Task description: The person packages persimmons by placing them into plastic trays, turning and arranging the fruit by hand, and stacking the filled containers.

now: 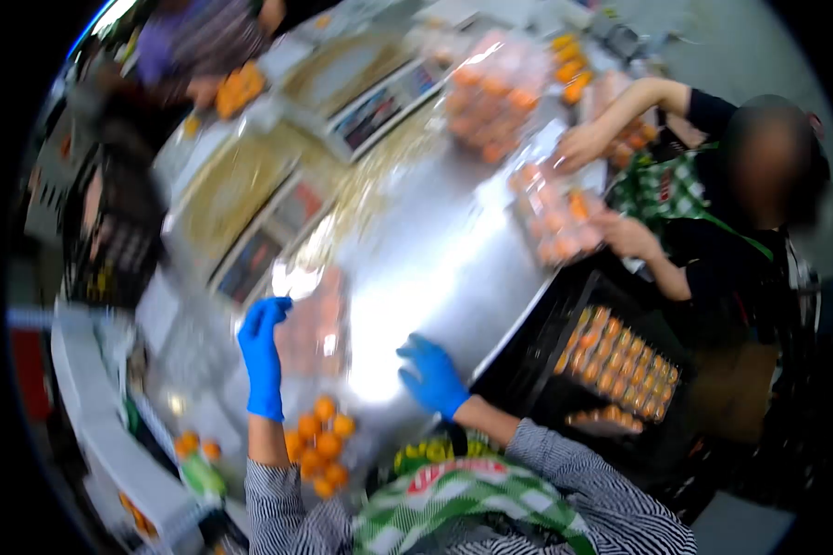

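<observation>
My left hand point(265, 356), in a blue glove, is raised beside a clear plastic pack point(313, 328) with blurred pinkish contents. Its fingers are pinched together near the pack's left edge; what they hold, if anything, I cannot make out. Over the shiny metal table point(389, 296) is my right hand point(432, 375), also gloved in blue, its fingers apart and nothing in them. Loose orange fruits point(322, 444) lie in a pile just below my left hand, near my apron.
At the right, a co-worker's hands point(611, 190) hold a clear fruit pack point(555, 213). Below it, a black crate point(537, 347) contains packed fruit. Film-wrapping machines point(250, 199) line the table's left side. Another person point(199, 42) handles fruit at the far left.
</observation>
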`<state>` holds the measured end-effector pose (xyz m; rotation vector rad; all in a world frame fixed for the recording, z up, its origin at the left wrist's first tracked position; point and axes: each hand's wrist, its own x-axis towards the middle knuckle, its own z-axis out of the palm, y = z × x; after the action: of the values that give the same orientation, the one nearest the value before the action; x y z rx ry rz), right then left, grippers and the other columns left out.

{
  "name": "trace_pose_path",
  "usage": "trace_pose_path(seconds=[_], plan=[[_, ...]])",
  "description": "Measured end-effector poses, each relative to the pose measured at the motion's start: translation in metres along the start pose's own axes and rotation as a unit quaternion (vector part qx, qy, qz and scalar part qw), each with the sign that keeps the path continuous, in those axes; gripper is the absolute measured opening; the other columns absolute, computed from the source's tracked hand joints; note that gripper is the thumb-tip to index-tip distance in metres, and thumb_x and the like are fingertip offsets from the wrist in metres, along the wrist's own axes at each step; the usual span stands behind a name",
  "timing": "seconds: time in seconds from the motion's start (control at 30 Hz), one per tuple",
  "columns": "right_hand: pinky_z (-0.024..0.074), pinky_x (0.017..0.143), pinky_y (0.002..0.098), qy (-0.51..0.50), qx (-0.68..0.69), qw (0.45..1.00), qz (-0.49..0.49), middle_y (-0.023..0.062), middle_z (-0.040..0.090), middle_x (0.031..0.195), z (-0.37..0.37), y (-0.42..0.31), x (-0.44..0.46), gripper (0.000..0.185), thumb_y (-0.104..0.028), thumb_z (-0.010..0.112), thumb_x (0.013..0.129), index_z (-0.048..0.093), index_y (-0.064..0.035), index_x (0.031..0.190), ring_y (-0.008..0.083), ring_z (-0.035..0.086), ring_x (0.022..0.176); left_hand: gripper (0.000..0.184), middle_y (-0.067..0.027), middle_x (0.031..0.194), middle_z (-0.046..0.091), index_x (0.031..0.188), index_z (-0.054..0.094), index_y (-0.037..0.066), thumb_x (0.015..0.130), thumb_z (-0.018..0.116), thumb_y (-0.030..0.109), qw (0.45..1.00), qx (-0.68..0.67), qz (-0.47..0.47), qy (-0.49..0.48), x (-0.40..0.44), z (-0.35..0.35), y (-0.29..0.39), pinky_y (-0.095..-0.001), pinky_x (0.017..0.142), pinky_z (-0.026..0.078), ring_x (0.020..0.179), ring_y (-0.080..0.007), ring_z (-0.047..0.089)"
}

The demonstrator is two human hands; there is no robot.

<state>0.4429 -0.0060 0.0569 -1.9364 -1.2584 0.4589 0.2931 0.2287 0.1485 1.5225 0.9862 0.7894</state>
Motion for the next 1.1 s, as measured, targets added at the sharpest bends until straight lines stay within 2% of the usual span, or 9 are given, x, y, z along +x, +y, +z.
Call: trace_pose_path(seconds=[0.13,0.23,0.3,0.33,0.4,0.5,0.7,0.9,1.1], plan=[[0.0429,0.091,0.0414,-0.080,0.031,0.996,0.028,0.0195,0.058,0.109,0.012,-0.004,-0.074,0.025,-0.012,0.061,0.080,0.062,-0.0051,0.104,0.0361,0.053,0.104,0.023,-0.0086,0.092,0.066,0.094,0.064,0.000,0.091,0.049,0.018,0.975,-0.050,-0.075,0.201,-0.131,-0.110,-0.026,-0.0285,0.078,0.047,0.086,-0.0168,0.062],[0.0475,0.081,0.0405,-0.051,0.038,0.998,0.020,0.0206,0.060,0.100,0.022,-0.010,-0.096,0.022,-0.011,0.061,0.076,0.062,-0.0028,0.096,0.0375,0.058,0.089,0.023,-0.0089,0.092,0.066,0.096,0.063,0.001,0.091,0.050,0.020,0.944,-0.083,-0.117,0.297,-0.208,-0.164,-0.059,-0.0286,0.078,0.047,0.086,-0.0174,0.063],[0.0488,0.075,0.0349,-0.052,0.097,0.990,0.084,0.0195,0.061,0.097,0.030,-0.018,-0.104,0.022,-0.010,0.060,0.078,0.061,-0.0011,0.098,0.0324,0.061,0.084,0.023,-0.0087,0.092,0.066,0.096,0.062,0.000,0.091,0.050,0.020,0.945,-0.095,-0.121,0.289,-0.245,-0.174,-0.062,-0.0286,0.077,0.047,0.086,-0.0172,0.063],[0.0485,0.076,0.0339,-0.069,0.041,0.995,0.057,0.0183,0.063,0.095,0.033,-0.025,-0.103,0.024,-0.012,0.059,0.081,0.061,-0.0001,0.101,0.0295,0.061,0.085,0.023,-0.0086,0.092,0.066,0.096,0.062,0.000,0.091,0.050,0.020,0.946,-0.102,-0.123,0.281,-0.262,-0.180,-0.065,-0.0285,0.077,0.047,0.086,-0.0171,0.063],[0.0482,0.077,0.0337,-0.062,0.132,0.982,0.121,0.0183,0.063,0.096,0.057,-0.032,-0.108,0.027,-0.015,0.057,0.084,0.061,-0.0004,0.106,0.0288,0.061,0.085,0.022,-0.0074,0.091,0.066,0.094,0.063,0.001,0.091,0.051,0.019,0.952,-0.091,-0.122,0.266,-0.286,-0.185,-0.070,-0.0277,0.077,0.047,0.086,-0.0155,0.062],[0.0477,0.081,0.0355,-0.086,0.093,0.984,0.128,0.0197,0.063,0.102,0.084,-0.058,-0.108,0.031,-0.018,0.054,0.087,0.058,-0.0011,0.112,0.0324,0.061,0.091,0.020,-0.0060,0.090,0.066,0.092,0.063,0.001,0.091,0.052,0.018,0.962,-0.065,-0.114,0.239,-0.321,-0.196,-0.080,-0.0265,0.076,0.046,0.084,-0.0131,0.061],[0.0438,0.091,0.0395,-0.057,0.030,0.991,0.118,0.0213,0.058,0.113,0.136,-0.056,-0.123,0.038,-0.016,0.050,0.087,0.051,-0.0036,0.123,0.0351,0.056,0.107,0.021,-0.0058,0.089,0.065,0.093,0.063,0.001,0.089,0.058,0.021,0.950,-0.094,-0.243,0.172,-0.373,-0.201,-0.116,-0.0244,0.072,0.045,0.081,-0.0111,0.059],[0.0439,0.091,0.0377,-0.067,0.065,0.987,0.130,0.0194,0.057,0.116,0.138,-0.043,-0.133,0.039,-0.010,0.052,0.083,0.053,-0.0072,0.122,0.0325,0.056,0.106,0.019,-0.0056,0.083,0.063,0.092,0.062,0.002,0.087,0.060,0.020,0.937,-0.143,-0.292,0.127,-0.374,-0.197,-0.157,-0.0222,0.063,0.044,0.073,-0.0104,0.057],[0.0461,0.086,0.0341,-0.086,0.065,0.986,0.123,0.0180,0.061,0.106,0.135,-0.043,-0.122,0.037,-0.006,0.053,0.080,0.057,-0.0074,0.117,0.0282,0.060,0.097,0.018,-0.0050,0.082,0.061,0.101,0.058,0.004,0.086,0.054,0.014,0.924,-0.178,-0.294,0.169,-0.346,-0.162,-0.165,-0.0239,0.061,0.045,0.071,-0.0111,0.057]])
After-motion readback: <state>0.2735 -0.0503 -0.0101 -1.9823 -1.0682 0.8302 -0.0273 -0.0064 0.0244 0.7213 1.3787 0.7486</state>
